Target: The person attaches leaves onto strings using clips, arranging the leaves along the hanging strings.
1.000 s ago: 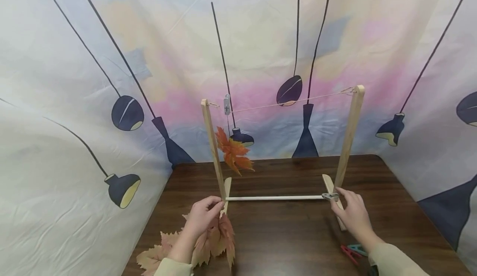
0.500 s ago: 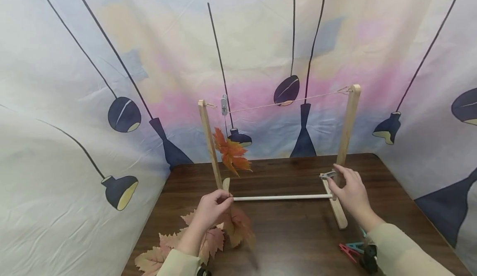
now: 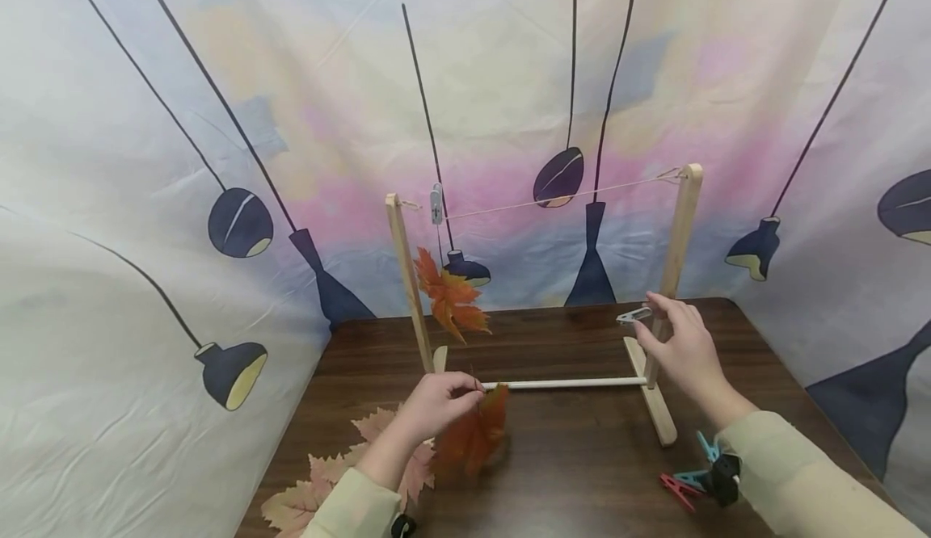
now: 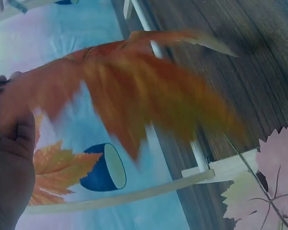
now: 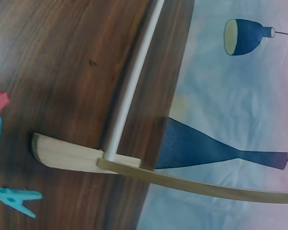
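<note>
In the head view my left hand point(image 3: 440, 402) pinches the thin stem of an orange maple leaf point(image 3: 480, 433), which hangs below the fingers in front of the white rod point(image 3: 575, 384). That leaf looks blurred in the left wrist view. My right hand point(image 3: 682, 348) holds a grey clothespin point(image 3: 633, 317) between thumb and fingers, near the right wooden post point(image 3: 682, 231). A string point(image 3: 553, 201) runs between the tops of both posts. Near its left end, a second grey clothespin point(image 3: 436, 203) is clipped on, and another orange maple leaf point(image 3: 452, 296) hangs beneath it. The right wrist view shows no hand.
Pale pink maple leaves point(image 3: 313, 485) lie on the dark wooden table point(image 3: 567, 473) by my left forearm. A red clothespin point(image 3: 678, 489) and blue clothespins point(image 5: 18, 197) lie by my right wrist. Wooden feet point(image 3: 658, 413) support the posts. Patterned cloth point(image 3: 494, 77) hangs behind.
My left hand has moved right, lifting the orange leaf away from the pale ones. My right hand has risen with the grey clothespin from the rod's right end.
</note>
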Tool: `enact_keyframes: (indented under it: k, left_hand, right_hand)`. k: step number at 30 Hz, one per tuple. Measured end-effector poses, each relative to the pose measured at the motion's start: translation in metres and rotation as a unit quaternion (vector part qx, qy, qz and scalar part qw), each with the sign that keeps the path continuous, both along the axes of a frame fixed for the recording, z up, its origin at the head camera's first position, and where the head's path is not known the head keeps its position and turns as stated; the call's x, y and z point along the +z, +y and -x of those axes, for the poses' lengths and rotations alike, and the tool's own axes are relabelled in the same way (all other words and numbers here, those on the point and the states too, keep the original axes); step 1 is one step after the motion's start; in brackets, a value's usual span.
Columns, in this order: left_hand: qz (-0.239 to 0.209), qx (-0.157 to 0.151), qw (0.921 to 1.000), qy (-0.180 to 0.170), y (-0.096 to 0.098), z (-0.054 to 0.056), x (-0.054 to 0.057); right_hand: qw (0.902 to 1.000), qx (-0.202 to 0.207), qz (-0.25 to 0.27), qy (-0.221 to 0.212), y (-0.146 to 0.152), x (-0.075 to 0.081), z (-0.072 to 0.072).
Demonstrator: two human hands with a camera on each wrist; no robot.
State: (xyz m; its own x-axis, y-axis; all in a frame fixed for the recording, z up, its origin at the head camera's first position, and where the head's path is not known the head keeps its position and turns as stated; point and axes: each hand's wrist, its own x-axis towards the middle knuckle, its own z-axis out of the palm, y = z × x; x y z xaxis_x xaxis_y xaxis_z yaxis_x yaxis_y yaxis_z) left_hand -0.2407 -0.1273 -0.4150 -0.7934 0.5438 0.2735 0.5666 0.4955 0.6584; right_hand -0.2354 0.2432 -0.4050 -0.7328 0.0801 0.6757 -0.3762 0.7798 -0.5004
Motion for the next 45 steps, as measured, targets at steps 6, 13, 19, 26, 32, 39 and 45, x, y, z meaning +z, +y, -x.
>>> enact_keyframes:
  k: [6, 13, 19, 26, 32, 39, 45]
  left_hand:
    - [-0.019, -0.013, 0.9997, -0.012, 0.005, -0.001, 0.002]
    - [-0.036, 0.015, 0.9991, 0.018, 0.012, 0.002, 0.011]
    - [-0.072, 0.056, 0.9955, 0.023, 0.017, 0.008, 0.016]
    - [-0.106, 0.07, 0.9918, 0.015, 0.021, 0.014, 0.022]
    - [-0.11, 0.098, 0.9891, -0.01, 0.021, 0.017, 0.032]
    - [-0.101, 0.114, 0.9879, -0.032, 0.023, 0.02, 0.043]
    - [-0.119, 0.113, 0.9862, 0.02, 0.03, 0.027, 0.052]
  right_hand:
    - [0.9998, 0.017, -0.004, 0.005, 0.003, 0.014, 0.003]
    - [0.9994, 0.026, 0.0, 0.025, 0.011, 0.051, 0.008]
    - [0.9985, 0.041, -0.001, 0.037, 0.014, 0.075, 0.01]
    - [0.998, 0.043, 0.0, 0.046, 0.012, 0.088, 0.011]
    - [0.9978, 0.042, 0.034, 0.039, 0.009, 0.099, 0.015]
    - [0.9936, 0.049, 0.099, 0.022, 0.005, 0.111, 0.016]
    - [0.992, 0.038, 0.12, -0.003, 0.0, 0.123, 0.018]
